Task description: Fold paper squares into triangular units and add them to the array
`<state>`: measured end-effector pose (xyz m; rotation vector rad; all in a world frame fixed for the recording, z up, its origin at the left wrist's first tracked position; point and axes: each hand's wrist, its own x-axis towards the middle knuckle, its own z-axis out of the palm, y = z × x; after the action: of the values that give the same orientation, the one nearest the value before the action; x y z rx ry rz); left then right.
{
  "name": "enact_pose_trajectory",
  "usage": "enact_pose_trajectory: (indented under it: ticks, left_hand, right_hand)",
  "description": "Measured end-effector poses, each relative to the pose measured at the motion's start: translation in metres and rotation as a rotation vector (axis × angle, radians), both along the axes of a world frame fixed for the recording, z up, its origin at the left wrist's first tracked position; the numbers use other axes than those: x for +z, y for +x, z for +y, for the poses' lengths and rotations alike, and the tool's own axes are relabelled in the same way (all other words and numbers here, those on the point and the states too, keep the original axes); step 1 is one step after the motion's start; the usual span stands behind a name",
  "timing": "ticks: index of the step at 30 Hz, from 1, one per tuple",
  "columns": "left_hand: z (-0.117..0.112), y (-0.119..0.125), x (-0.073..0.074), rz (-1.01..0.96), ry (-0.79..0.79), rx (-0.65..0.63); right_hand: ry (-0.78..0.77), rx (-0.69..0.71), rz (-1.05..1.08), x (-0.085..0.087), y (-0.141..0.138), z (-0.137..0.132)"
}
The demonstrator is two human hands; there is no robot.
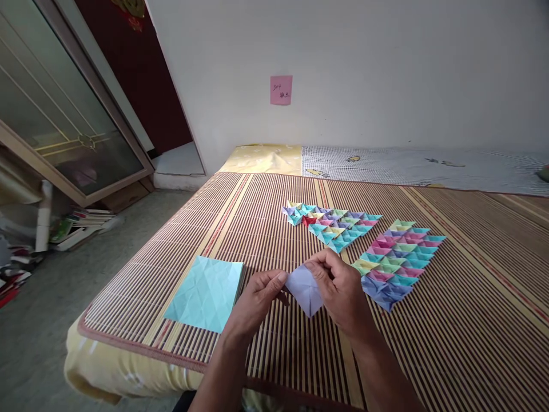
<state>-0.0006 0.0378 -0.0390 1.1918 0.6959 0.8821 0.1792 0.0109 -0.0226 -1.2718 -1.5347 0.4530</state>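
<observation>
A folded lavender origami paper [305, 290], diamond-shaped with a crease down to its lower point, is held up between both hands over the mat. My left hand [265, 289] pinches its left corner between thumb and fingers. My right hand [338, 280] grips the upper right part, thumb on the near face. Left of my hands lies a stack of light-blue square paper [206, 293], the top sheet marked with creases. Beyond and to the right sit two groups of folded paper pieces in many colours, one farther back [332, 223] and one nearer my right hand [398, 257].
A striped bamboo mat [141, 286] covers the bed, with yellow cloth [128, 366] hanging at its near edge. A pink note [281, 90] is stuck on the white wall. On the floor at left, books [83, 226] lie by a glass-panelled door [64, 103].
</observation>
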Motion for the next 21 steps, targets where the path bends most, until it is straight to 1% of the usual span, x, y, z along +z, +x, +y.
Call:
enact_pose_trajectory:
  ticks: [4,6,8,11,14,16,21]
  left_hand:
    - [-0.003,0.005,0.002,-0.049,-0.129,-0.007]
    - [-0.004,0.01,0.001,-0.035,-0.163,-0.005]
    - [-0.005,0.012,0.0,-0.02,-0.164,0.006]
    - [-0.003,0.011,-0.001,-0.034,-0.172,0.078]
    - [0.0,0.008,-0.002,-0.076,-0.164,0.16]
    - [0.001,0.006,-0.004,-0.111,-0.165,0.166]
    - [0.001,0.005,-0.008,-0.147,-0.163,0.148]
  right_hand:
    - [-0.108,0.172,0.011,0.003,-0.001,-0.001]
    - [-0.142,0.219,0.029,0.002,-0.006,-0.001]
    - [-0.185,0.242,0.08,0.0,-0.008,-0.001]
    - [-0.299,0.288,0.157,0.002,-0.004,0.0]
    - [-0.386,0.34,0.157,0.005,0.002,0.0]
    - [-0.378,0.343,0.158,0.006,0.003,-0.001]
    - [-0.295,0.321,0.114,0.006,0.001,-0.002]
